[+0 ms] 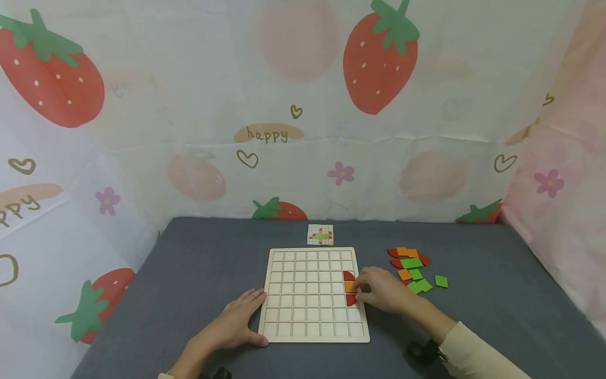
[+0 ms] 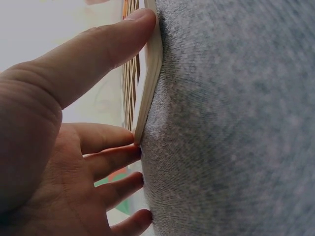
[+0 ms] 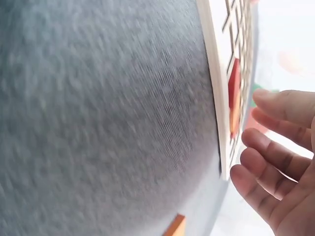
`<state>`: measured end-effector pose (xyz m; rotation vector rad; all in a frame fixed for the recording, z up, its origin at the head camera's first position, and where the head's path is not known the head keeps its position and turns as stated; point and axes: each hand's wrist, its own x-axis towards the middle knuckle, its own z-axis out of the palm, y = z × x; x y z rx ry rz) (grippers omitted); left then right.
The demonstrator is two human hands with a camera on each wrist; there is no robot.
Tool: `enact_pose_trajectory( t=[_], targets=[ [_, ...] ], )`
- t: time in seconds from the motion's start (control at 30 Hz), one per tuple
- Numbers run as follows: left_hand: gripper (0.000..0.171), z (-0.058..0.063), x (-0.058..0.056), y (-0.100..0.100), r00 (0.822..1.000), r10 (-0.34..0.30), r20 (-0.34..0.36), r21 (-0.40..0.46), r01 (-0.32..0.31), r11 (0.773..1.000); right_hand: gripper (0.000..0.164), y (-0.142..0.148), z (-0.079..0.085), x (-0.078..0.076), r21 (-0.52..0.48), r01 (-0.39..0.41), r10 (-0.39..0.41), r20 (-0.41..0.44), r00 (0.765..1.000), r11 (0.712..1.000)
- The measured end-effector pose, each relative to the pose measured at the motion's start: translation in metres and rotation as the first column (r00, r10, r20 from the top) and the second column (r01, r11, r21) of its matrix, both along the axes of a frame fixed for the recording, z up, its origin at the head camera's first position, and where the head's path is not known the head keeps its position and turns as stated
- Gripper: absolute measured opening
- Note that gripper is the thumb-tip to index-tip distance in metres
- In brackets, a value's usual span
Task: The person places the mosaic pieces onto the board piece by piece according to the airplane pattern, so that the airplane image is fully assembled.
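Note:
A light wooden grid board (image 1: pixel 306 301) lies flat on the table. In its right-hand column sit a red quarter-round tile (image 1: pixel 348 275), an orange square tile (image 1: pixel 349 287) and another red quarter-round tile (image 1: pixel 350 300). My left hand (image 1: pixel 239 319) steadies the board's left side, the thumb at the near corner and the other fingers spread along the edge. Over the right edge, close beside the three tiles, is my right hand (image 1: pixel 384 290). Its fingers (image 3: pixel 263 147) are loosely bent, with thumb and fingertips apart and nothing between them in the right wrist view.
Loose red, orange and green tiles (image 1: pixel 412 263) lie in a group right of the board, with one green square tile (image 1: pixel 441 281) apart from them. Behind the board is a small pattern card (image 1: pixel 320 235). A strawberry-print cloth (image 1: pixel 199 131) hangs behind the dark grey table (image 1: pixel 218 252).

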<state>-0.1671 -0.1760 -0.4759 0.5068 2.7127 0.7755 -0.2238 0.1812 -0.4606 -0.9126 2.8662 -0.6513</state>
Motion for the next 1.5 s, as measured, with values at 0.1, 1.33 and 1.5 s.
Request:
enact_pose_trajectory(
  t=[0.1, 1.33, 1.5],
  targets=[
    [0.102, 0.000, 0.000, 0.000, 1.000, 0.001, 0.001, -0.002, -0.001, 1.000, 0.010, 0.006, 0.004, -0.002, 0.002, 0.013, -0.013, -0.014, 1.000, 1.000],
    [0.101, 0.003, 0.002, 0.001, 1.000, 0.001, 0.004, 0.023, -0.001, 1.000, 0.016, 0.078, 0.017, -0.006, -0.061, 0.192, -0.194, -0.027, 0.981, 0.979],
    [0.102, 0.003, 0.002, 0.000, 1.000, -0.001, 0.000, 0.020, 0.001, 1.000, 0.016, 0.079, 0.015, -0.003, -0.053, 0.212, -0.213, -0.028, 0.977, 0.976]
  ],
)
